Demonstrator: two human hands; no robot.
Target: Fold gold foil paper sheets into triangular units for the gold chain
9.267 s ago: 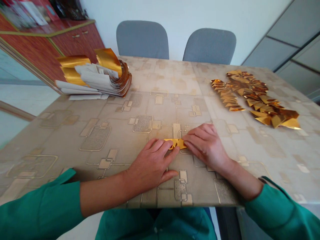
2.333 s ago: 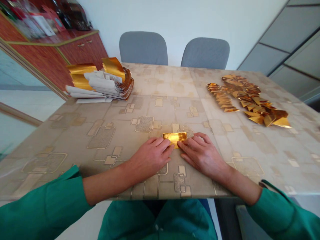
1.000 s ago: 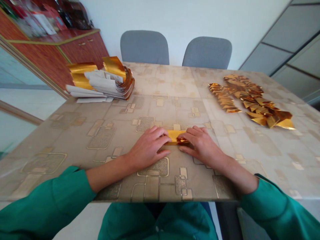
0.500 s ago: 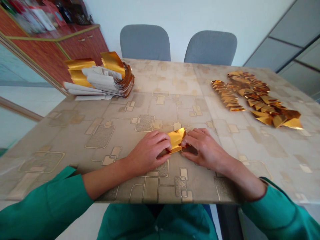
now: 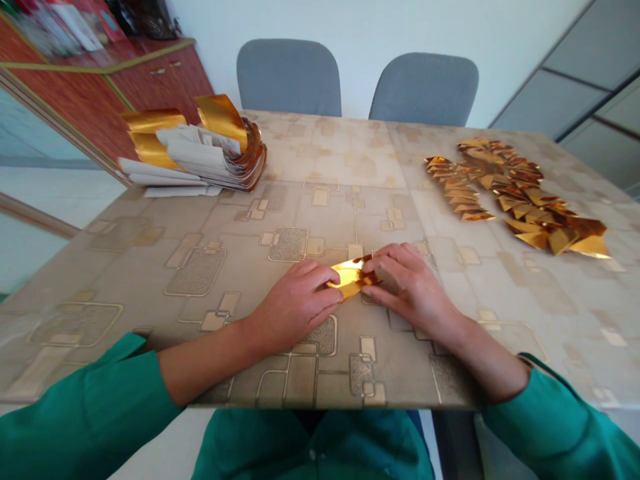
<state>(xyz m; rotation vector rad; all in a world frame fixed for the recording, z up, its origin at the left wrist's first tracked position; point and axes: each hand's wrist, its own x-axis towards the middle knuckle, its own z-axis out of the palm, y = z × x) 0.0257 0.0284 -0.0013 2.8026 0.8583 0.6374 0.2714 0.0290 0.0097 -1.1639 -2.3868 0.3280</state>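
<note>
A small folded piece of gold foil paper [image 5: 349,279] lies near the table's front edge, between my two hands. My left hand [image 5: 295,308] pinches its left end with curled fingers. My right hand [image 5: 413,285] grips its right end, fingers bent over the foil and partly hiding it. Both forearms rest on the patterned tablecloth [image 5: 200,267], in green sleeves.
A stack of gold and white paper sheets [image 5: 195,150] sits at the back left. A spread of folded gold pieces [image 5: 515,197] lies at the back right. Two grey chairs [image 5: 287,77] stand behind the table. A red-brown cabinet [image 5: 100,87] is at the far left.
The foil lay flat as a rectangle, then both hands pressed it into a narrow strip. It has since been lifted and tilted, and my fingers now pinch its ends.
</note>
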